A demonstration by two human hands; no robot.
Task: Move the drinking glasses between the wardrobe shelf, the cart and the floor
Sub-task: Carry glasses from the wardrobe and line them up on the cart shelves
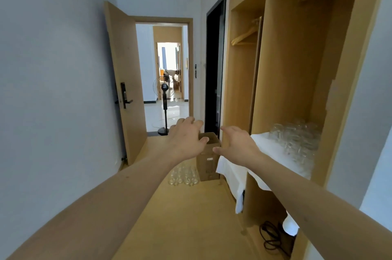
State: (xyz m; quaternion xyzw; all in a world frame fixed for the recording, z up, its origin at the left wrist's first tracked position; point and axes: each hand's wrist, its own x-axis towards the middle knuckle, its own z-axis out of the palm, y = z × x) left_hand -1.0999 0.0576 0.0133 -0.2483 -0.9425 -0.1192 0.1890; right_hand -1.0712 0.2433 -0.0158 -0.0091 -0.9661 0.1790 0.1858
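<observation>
Left hand (186, 139) outstretched, fingers loosely spread, holding nothing. Below it, drinking glasses on the floor (184, 174) beside a cardboard box (209, 160). Right hand (238, 145) likewise open-fingered, empty. Further right, more glasses (297, 135) clustered on the cloth-covered wardrobe shelf (267, 149).

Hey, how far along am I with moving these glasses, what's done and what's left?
Done: a cluster of glasses already stands on the floor beside the cardboard box. In hand: nothing; the left hand and right hand are both empty, fingers spread, reaching forward. Left: a large batch of shelf glasses sits on the white cloth in the wardrobe. No cart is in view.
</observation>
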